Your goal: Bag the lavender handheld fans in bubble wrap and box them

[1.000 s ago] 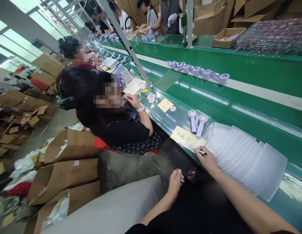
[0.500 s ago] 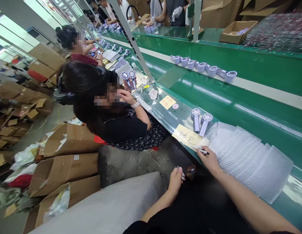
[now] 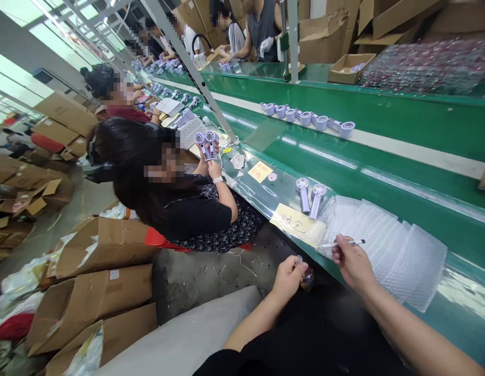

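Note:
A slim white pen (image 3: 327, 245) with a dark end is pinched in my right hand (image 3: 354, 263), over the table edge. Beneath and beyond that hand lies a fanned stack of clear bubble bags (image 3: 395, 248). My left hand (image 3: 287, 279) is closed in front of my body, below the edge; a small pale, see-through thing shows at its fingertips, too small to name. Two lilac handheld fans (image 3: 304, 198) lie side by side behind a yellow paper (image 3: 289, 222) with handwriting. The paper's near corner reaches close to the pen's tip.
A row of lilac fans (image 3: 305, 118) lies on the green conveyor belt (image 3: 403, 141). At left a seated co-worker (image 3: 164, 203) holds two fans. Large cardboard boxes (image 3: 105, 245) stand on the floor. A metal post (image 3: 187, 65) slants up from the table edge.
My right hand has lifted slightly off the yellow paper, and the pen lies flatter. My left hand has come nearer to it. The co-worker's near hand has dropped to the fans.

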`<state>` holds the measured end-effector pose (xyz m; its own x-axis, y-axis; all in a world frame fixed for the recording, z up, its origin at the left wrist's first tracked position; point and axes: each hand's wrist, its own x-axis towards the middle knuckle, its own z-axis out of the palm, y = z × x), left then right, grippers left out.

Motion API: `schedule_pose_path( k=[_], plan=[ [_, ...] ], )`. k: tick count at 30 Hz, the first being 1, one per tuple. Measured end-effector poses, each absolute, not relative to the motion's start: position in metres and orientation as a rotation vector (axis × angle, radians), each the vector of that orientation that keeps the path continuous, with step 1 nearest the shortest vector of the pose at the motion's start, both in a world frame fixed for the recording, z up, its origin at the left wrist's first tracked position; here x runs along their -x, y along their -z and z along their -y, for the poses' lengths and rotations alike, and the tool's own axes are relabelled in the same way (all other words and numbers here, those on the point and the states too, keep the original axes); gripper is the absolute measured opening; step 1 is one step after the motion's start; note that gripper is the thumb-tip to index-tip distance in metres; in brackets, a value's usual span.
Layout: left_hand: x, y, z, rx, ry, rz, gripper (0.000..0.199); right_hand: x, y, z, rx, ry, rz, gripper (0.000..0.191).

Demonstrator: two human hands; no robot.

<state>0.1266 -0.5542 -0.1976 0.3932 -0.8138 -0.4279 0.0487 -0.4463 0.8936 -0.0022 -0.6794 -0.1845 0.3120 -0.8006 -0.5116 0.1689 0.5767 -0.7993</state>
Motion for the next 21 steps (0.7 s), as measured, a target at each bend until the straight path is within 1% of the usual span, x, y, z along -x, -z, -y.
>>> schedule_pose_path(
  k=[2,5,12,14,17,19,21],
  plan=[
    [-0.126,0.173,0.572,-1.738,1.125,0.88,0.03,0.016,0.164,0.678,0.586,0.761,-1.042,0.034],
    [-0.119,0.146,0.592,-1.718,1.044,1.19,0.029,0.038,0.145,0.675,0.573,0.849,-1.029,0.034],
    [-0.09,0.123,0.618,-1.59,0.989,1.68,0.031,0.078,0.136,0.661,0.645,1.116,-1.064,0.033],
    [-0.081,0.121,0.624,-1.564,0.97,1.812,0.033,0.09,0.134,0.656,0.714,1.147,-1.122,0.033],
    [-0.067,0.116,0.632,-1.504,0.911,2.042,0.035,0.109,0.129,0.645,0.947,1.141,-1.233,0.031],
    [-0.058,0.113,0.637,-1.429,0.856,2.217,0.034,0.122,0.124,0.637,1.118,1.09,-1.282,0.031],
    [-0.047,0.11,0.642,-1.326,0.829,2.367,0.034,0.132,0.12,0.629,1.173,1.029,-1.29,0.03]
  ],
)
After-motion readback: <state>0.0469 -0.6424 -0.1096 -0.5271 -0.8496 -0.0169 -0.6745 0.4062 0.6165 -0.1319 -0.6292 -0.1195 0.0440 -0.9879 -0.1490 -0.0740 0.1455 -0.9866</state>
